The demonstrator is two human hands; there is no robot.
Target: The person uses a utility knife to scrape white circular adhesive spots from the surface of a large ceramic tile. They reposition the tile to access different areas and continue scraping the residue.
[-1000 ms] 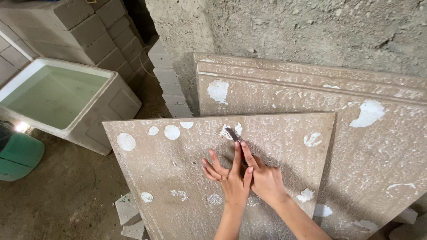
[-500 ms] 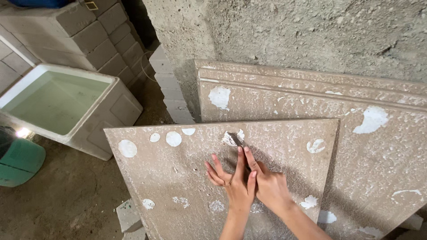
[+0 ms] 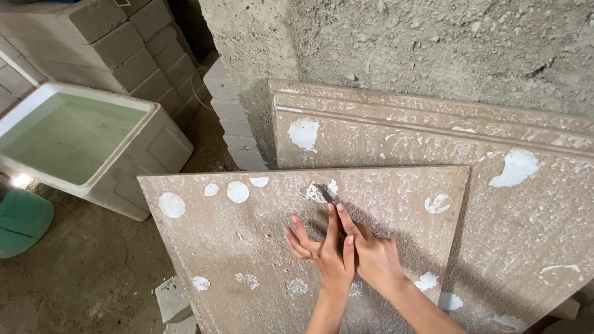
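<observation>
Two hands on one small blade, pressed to a leaning slab

Both your hands work together at the middle of the front brown slab (image 3: pixel 235 247). Your right hand (image 3: pixel 374 260) is closed around a small dark scraper (image 3: pixel 326 195), whose tip sits on a white plaster patch (image 3: pixel 317 193) near the slab's top edge. Your left hand (image 3: pixel 325 250) holds nothing: its fingers are spread, with the longest laid along the tool to press it down.

That front slab only leans against a second, ribbed slab (image 3: pixel 495 204), which rests on the rough concrete wall (image 3: pixel 433 43). In my judgement, a hard push could make the blade skid off the patch and carry your left fingertips with it. Heavy pressure might also shift the slab's lower edge on the dusty floor (image 3: pixel 80 272), where broken white chunks (image 3: pixel 173 300) lie. A white foam box (image 3: pixel 93 142) stands well apart to your left.
</observation>
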